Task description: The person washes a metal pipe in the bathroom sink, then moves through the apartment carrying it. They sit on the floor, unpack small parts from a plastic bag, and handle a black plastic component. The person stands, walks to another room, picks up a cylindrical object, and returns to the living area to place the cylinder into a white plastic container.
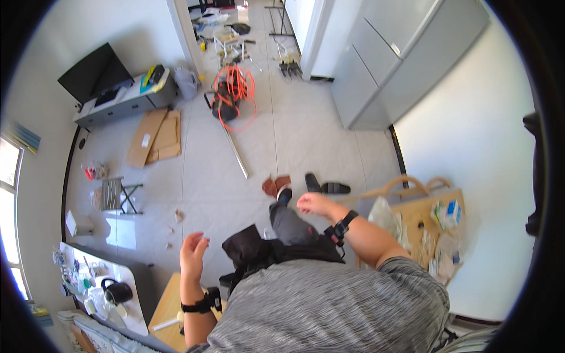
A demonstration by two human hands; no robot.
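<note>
My left hand is raised at my left side, its fingers loosely bent and apart, holding nothing visible. A black wrist strap with a small box sits on that arm; beside it is a light wooden table. My right hand is held out in front of me, fingers curled in, with nothing visible in it. Another black strap device is around my right wrist. Between my hands show my grey trouser leg and dark cloth. Ahead of my foot lie brown slippers and black slippers.
A metal pole and an orange hose coil over a black machine lie ahead. Flattened cardboard and a folding stool are left. A kettle stands on a side table. At right are a cluttered wooden chair and grey refrigerator.
</note>
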